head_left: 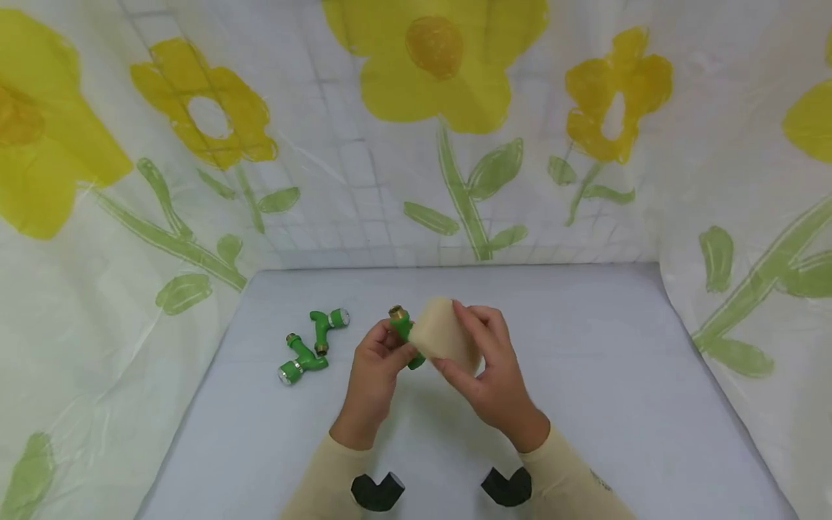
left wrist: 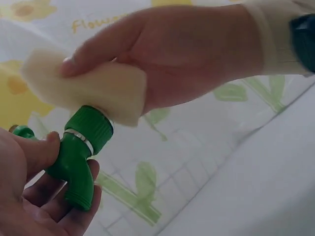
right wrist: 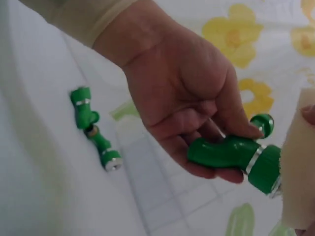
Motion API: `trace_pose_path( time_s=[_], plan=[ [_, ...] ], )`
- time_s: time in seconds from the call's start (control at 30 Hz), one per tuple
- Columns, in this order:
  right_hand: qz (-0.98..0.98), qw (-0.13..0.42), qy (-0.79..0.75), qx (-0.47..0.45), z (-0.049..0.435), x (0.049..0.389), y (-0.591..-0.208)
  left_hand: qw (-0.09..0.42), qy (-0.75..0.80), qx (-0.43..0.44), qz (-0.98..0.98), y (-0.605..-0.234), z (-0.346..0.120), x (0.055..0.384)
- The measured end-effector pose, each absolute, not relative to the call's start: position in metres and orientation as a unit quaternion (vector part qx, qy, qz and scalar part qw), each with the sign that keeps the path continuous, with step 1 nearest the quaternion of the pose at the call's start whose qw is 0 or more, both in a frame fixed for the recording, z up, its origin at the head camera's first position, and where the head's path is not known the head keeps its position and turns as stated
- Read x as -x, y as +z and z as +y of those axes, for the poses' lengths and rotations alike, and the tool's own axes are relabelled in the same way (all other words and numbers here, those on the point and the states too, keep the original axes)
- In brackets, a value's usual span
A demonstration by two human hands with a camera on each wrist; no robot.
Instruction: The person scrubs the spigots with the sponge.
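My left hand (head_left: 375, 368) pinches a green tap (left wrist: 78, 157) between thumb and fingers, its brass threaded end pointing up and away in the head view. A cream sponge (head_left: 448, 334) is gripped by my right hand (head_left: 490, 368), thumb on one side and fingers on the other. In the left wrist view the sponge lies against the round knob end of the tap, covering its face. Two more green taps lie on the table left of my hands: one farther back (head_left: 321, 328), one nearer (head_left: 302, 361), close together.
The pale table (head_left: 585, 404) reaches to a hanging white sheet (head_left: 364, 180) painted with yellow flowers, which encloses the back and both sides. Dark bands (head_left: 378, 492) sit on both sleeves.
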State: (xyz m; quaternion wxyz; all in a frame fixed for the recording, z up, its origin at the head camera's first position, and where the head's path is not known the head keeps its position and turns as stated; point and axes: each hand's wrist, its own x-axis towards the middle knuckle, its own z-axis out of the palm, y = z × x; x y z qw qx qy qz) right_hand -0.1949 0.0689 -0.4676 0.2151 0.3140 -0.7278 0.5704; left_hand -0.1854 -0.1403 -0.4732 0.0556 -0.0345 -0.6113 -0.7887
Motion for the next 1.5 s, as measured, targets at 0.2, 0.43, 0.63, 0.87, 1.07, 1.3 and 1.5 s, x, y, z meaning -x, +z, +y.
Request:
trace_pose_path(
  time_s=[0.2,0.43,0.63,0.87,1.07,1.3,1.5],
  plan=[
    [-0.726,0.164,0.618,-0.255,0.074,0.200,-0.470,0.079,-0.773,0.064,-0.627,-0.471,-0.144,0.184],
    [-0.713,0.149,0.610,-0.311,0.071,0.196,-0.465,0.066,-0.784,0.035,-0.616,-0.475,-0.143,0.183],
    [-0.737,0.166,0.596,-0.274,0.070,0.203,-0.471,0.076,-0.782,0.039,-0.617,-0.478,-0.145,0.180],
    [-0.738,0.167,0.556,-0.344,0.052,0.192,-0.480,0.112,-0.785,-0.010,-0.609,-0.476,-0.157,0.178],
    [-0.734,0.246,0.577,-0.260,0.064,0.205,-0.470,0.092,-0.761,0.015,-0.642,-0.476,-0.165,0.175],
    [-0.698,0.255,0.633,-0.215,0.088,0.210,-0.476,0.186,-0.725,-0.018,-0.663,-0.462,-0.209,0.181],
    [-0.711,0.262,0.622,-0.194,0.095,0.210,-0.486,0.156,-0.679,-0.087,-0.712,-0.479,-0.230,0.195]
  ],
)
